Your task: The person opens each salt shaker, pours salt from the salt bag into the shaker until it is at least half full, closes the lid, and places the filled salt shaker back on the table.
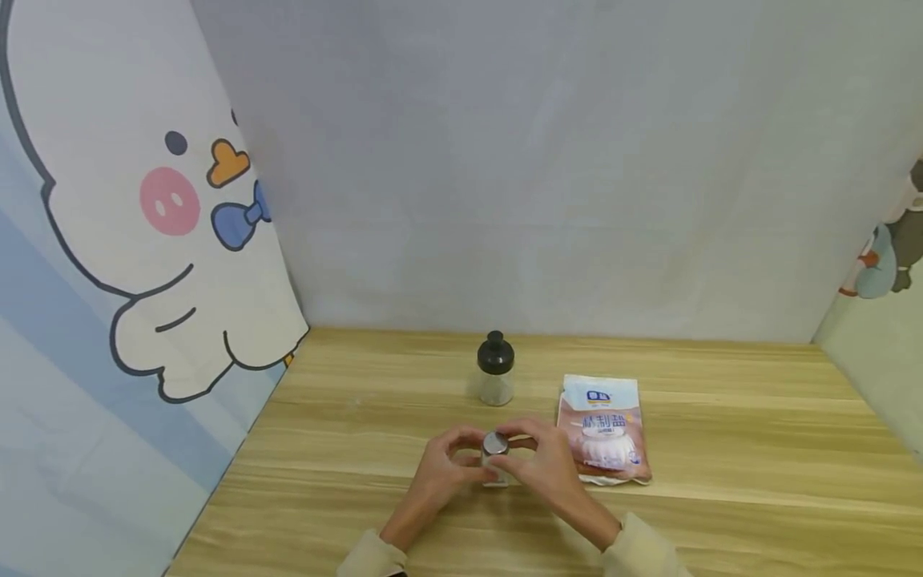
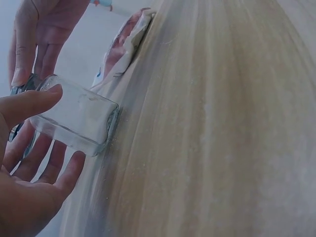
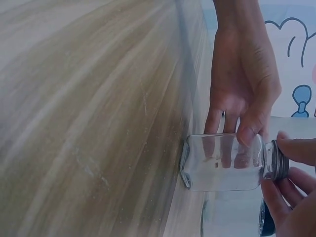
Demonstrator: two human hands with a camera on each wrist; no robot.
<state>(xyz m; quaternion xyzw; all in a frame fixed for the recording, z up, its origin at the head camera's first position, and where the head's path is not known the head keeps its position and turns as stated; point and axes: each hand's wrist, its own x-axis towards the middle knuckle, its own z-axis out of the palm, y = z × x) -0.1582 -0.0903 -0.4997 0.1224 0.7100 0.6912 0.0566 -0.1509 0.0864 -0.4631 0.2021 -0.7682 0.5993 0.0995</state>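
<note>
Both hands near each other, fingers curled inward.

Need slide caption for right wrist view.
Left grip holds a clear bottle while the right grip pinches its metal cap.

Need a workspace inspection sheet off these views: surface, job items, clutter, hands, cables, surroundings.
Surface: wood-grain table, small pale specks visible near the jar.
Job items: clear glass jar, roughly upright, metal lid on.
Clutter: black-topped bottle standing beyond the jar; printed packet lying to the right.
Hands: left hand grips the jar's body; right hand pinches the lid.
Cables: nothing seen.
Surroundings: plain pale backdrop behind; cartoon-print sheet at left.
</note>
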